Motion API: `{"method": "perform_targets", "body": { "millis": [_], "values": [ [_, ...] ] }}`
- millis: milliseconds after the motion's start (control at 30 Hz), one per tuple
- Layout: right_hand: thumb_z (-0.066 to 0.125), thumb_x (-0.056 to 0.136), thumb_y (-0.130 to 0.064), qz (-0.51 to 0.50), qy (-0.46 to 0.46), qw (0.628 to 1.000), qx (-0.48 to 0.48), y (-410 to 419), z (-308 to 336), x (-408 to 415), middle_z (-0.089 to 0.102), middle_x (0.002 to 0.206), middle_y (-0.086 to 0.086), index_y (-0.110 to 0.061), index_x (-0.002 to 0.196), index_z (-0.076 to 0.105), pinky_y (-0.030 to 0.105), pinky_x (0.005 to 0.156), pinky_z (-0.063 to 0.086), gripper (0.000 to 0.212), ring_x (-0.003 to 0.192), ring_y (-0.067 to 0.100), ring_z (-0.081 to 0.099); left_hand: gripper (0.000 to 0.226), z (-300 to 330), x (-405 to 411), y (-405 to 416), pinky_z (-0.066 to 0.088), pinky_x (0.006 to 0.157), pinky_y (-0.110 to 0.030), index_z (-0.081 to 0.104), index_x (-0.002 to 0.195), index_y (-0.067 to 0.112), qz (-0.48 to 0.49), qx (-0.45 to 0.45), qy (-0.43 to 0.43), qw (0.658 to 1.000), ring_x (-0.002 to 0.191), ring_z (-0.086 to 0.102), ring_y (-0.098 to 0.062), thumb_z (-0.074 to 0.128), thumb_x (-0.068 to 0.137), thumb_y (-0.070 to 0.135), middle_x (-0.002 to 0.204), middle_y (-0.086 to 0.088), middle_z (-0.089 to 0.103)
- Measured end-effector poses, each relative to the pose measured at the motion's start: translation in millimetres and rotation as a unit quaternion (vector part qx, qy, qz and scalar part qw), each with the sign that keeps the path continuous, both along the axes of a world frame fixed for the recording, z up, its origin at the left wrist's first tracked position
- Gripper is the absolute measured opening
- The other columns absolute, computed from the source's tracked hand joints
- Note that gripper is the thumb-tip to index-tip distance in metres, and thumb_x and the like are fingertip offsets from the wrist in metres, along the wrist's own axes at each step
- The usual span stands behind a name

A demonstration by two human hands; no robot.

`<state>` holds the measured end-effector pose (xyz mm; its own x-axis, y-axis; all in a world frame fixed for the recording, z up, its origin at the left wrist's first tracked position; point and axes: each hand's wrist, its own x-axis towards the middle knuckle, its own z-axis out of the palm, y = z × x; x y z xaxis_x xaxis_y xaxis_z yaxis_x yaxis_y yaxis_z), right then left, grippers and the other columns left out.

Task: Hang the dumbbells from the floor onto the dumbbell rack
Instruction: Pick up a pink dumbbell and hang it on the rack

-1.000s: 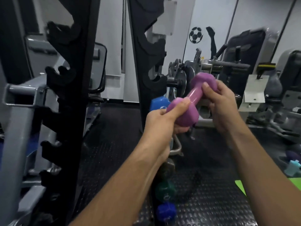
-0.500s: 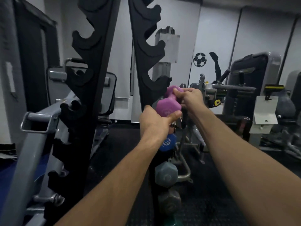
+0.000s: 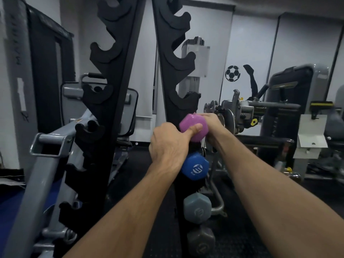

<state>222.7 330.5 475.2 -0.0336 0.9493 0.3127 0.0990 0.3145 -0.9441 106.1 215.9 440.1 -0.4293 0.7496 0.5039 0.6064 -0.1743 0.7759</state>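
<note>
A purple dumbbell (image 3: 193,125) is held end-on against the right post of the black dumbbell rack (image 3: 175,58), just above a blue dumbbell (image 3: 194,167) hanging there. My left hand (image 3: 167,144) grips its near head, thumb across the purple face. My right hand (image 3: 214,123) holds the far side, fingers curled over the top. Below the blue one hang a grey-blue dumbbell (image 3: 197,207) and a dark grey dumbbell (image 3: 201,241). Whether the purple handle sits in a notch is hidden by my hands.
The rack's left post (image 3: 104,90) has bare notches. A grey steel frame (image 3: 48,146) stands at the left. Weight machines (image 3: 290,108) fill the right background. The floor is black rubber matting (image 3: 232,229).
Both hands carried the purple dumbbell up and forward from a tilted mid-air position to the rack's right post, turning it end-on just above the blue dumbbell.
</note>
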Motion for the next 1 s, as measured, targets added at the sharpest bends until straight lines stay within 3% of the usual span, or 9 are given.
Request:
{"method": "perform_targets", "body": {
  "millis": [100, 233, 300, 367, 467, 567, 700, 867, 1000],
  "values": [
    [0.066, 0.094, 0.0, -0.009, -0.044, 0.999, 0.019, 3.9, -5.9, 2.3, 0.065, 0.089, 0.007, -0.013, 0.087, 0.066, 0.016, 0.045, 0.049, 0.014, 0.073, 0.016, 0.065, 0.075, -4.8, -9.3, -0.6, 0.056, 0.058, -0.035, 0.064, 0.075, 0.012, 0.013, 0.012, 0.019, 1.0, 0.062, 0.068, -0.021, 0.066, 0.067, 0.086, 0.068, -0.002, 0.068],
    [0.067, 0.094, -0.001, -0.014, -0.075, 0.997, 0.025, 5.7, -2.8, 5.3, 0.066, 0.086, 0.007, -0.01, 0.089, 0.064, 0.015, 0.043, 0.049, 0.011, 0.065, 0.013, 0.067, 0.066, -8.4, -6.8, -2.2, 0.043, 0.057, -0.023, 0.054, 0.105, 0.014, -0.004, 0.057, 0.024, 0.998, 0.072, 0.059, -0.009, 0.07, 0.078, 0.072, 0.084, 0.005, 0.06],
    [0.068, 0.095, -0.005, -0.012, -0.078, 0.997, 0.025, 3.1, -2.6, 8.0, 0.067, 0.086, 0.006, -0.008, 0.095, 0.067, 0.015, 0.045, 0.05, 0.004, 0.063, 0.011, 0.067, 0.051, -10.7, -1.4, -2.3, 0.04, 0.056, -0.021, 0.051, 0.1, 0.018, -0.038, 0.067, 0.003, 0.997, 0.071, 0.061, -0.009, 0.07, 0.085, 0.063, 0.083, 0.005, 0.06],
    [0.067, 0.097, -0.011, 0.006, -0.089, 0.996, 0.022, 3.0, -3.9, 12.9, 0.07, 0.088, 0.006, -0.007, 0.11, 0.07, 0.019, 0.051, 0.054, 0.014, 0.065, 0.01, 0.069, 0.043, -11.7, 1.5, -1.3, 0.039, 0.056, -0.021, 0.051, 0.092, 0.02, -0.053, 0.073, -0.009, 0.996, 0.069, 0.063, -0.013, 0.068, 0.089, 0.059, 0.082, 0.003, 0.063],
    [0.064, 0.099, -0.023, 0.023, -0.132, 0.991, 0.01, 1.9, -10.8, 21.5, 0.076, 0.096, 0.009, -0.018, 0.114, 0.075, 0.034, 0.076, 0.058, 0.019, 0.084, 0.02, 0.067, 0.04, -16.5, 1.3, -5.4, 0.035, 0.056, -0.018, 0.058, 0.097, 0.018, -0.046, 0.075, 0.015, 0.996, 0.069, 0.056, -0.004, 0.065, 0.093, 0.057, 0.081, 0.007, 0.061],
    [0.056, 0.104, -0.023, 0.0, -0.104, 0.994, 0.04, -10.2, -26.4, 27.8, 0.071, 0.101, 0.011, -0.016, 0.111, 0.074, 0.026, 0.068, 0.048, 0.021, 0.088, 0.022, 0.058, 0.034, -35.4, -4.1, -11.8, 0.035, 0.055, -0.018, 0.059, 0.098, 0.02, -0.046, 0.065, 0.027, 0.996, 0.07, 0.056, -0.002, 0.066, 0.094, 0.054, 0.081, 0.008, 0.061],
    [0.057, 0.102, -0.027, -0.066, -0.012, 0.992, 0.108, -40.4, -61.4, 35.0, 0.073, 0.106, -0.001, -0.015, 0.119, 0.07, 0.022, 0.069, 0.046, 0.025, 0.089, 0.009, 0.065, 0.026, -88.3, -21.4, -21.4, 0.044, 0.062, -0.027, 0.062, 0.092, 0.022, -0.045, 0.073, 0.034, 0.996, 0.07, 0.06, -0.009, 0.061, 0.099, 0.047, 0.075, 0.01, 0.062],
    [0.058, 0.098, -0.031, -0.185, -0.031, 0.961, 0.201, -82.0, -155.9, 50.0, 0.067, 0.094, -0.008, -0.022, 0.102, 0.068, 0.019, 0.072, 0.051, 0.014, 0.082, -0.001, 0.061, 0.025, -184.5, -44.9, -22.4, 0.061, 0.068, -0.045, 0.055, 0.073, 0.032, -0.073, -0.003, -0.001, 0.997, 0.068, 0.07, -0.022, 0.059, 0.092, 0.046, 0.07, 0.008, 0.067],
    [0.057, 0.099, -0.03, -0.3, -0.043, 0.926, 0.226, -123.6, -255.3, 56.8, 0.05, 0.07, -0.018, -0.025, 0.081, 0.056, 0.014, 0.069, 0.038, 0.019, 0.065, -0.011, 0.046, 0.019, -275.6, -59.4, -22.7, 0.061, 0.069, -0.047, 0.064, 0.081, 0.028, -0.098, -0.106, -0.001, 0.989, 0.072, 0.072, -0.021, 0.059, 0.092, 0.043, 0.077, 0.004, 0.072]
  ]
}}
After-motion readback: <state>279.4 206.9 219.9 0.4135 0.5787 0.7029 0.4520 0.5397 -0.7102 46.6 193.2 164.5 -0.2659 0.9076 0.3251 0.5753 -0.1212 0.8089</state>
